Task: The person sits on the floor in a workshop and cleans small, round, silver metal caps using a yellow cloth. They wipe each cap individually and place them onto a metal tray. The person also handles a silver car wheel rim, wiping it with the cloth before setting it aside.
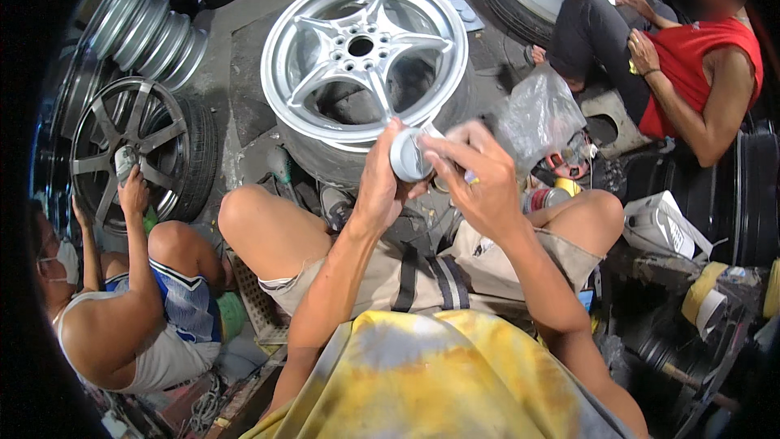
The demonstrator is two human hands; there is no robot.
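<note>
My left hand (379,175) is wrapped around a small round grey piece, like a shallow cap or pad (409,156), held up above my lap. My right hand (481,175) is closed at its right edge, fingertips pinched together near a pale flap; whatever they grip is too small and covered to name. Just beyond my hands lies a silver multi-spoke wheel rim (445,45), face up on a dark tyre (313,158). The thumb side of my left hand overlaps the rim's near edge in the picture.
At left, a masked person holds a tool against a dark wheel (108,118). At right sits a person in a red top (691,65). A clear plastic bag (540,118), a tin (546,198), a white box (662,226) and stacked rims (150,28) stand around.
</note>
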